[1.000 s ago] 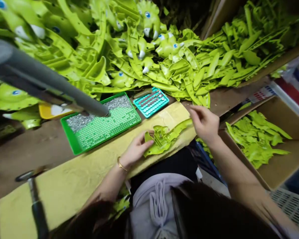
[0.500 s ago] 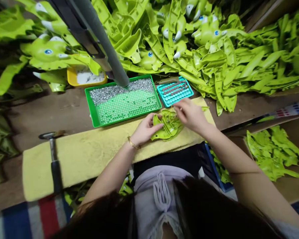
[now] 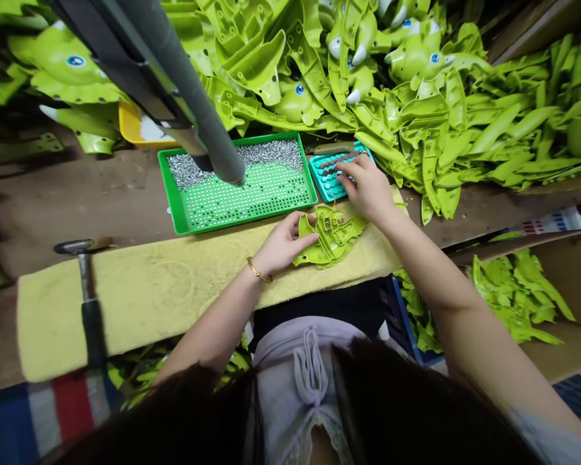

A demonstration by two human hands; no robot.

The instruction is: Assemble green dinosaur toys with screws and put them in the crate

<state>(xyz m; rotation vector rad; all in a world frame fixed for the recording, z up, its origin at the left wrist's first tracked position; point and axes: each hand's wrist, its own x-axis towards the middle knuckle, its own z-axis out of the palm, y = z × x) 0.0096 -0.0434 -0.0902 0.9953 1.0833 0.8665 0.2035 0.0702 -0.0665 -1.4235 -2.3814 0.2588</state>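
My left hand point(image 3: 286, 244), with a gold bracelet at the wrist, grips the left edge of a lime-green plastic toy shell half point(image 3: 330, 240). The shell lies on a yellow cloth pad point(image 3: 184, 278), hollow side up, showing ribs and small fittings inside. A thin orange wire rises from its top edge. My right hand point(image 3: 370, 187) is over the right side of a small teal tray point(image 3: 325, 187) holding rows of small dark round pieces. Thumb and index finger are apart there; whether the fingertips touch a piece is unclear.
A green perforated tray point(image 3: 242, 199) of small metal screws lies left of the teal one. A hammer point(image 3: 88, 294) rests on the pad. A grey tube-like tool point(image 3: 208, 123) hangs overhead. Lime-green parts point(image 3: 445, 116) pile up behind, and a cardboard box point(image 3: 569, 278) stands right.
My right hand has left the shell and moved up to the teal tray. My left hand keeps its grip on the shell. The whole view has shifted slightly.
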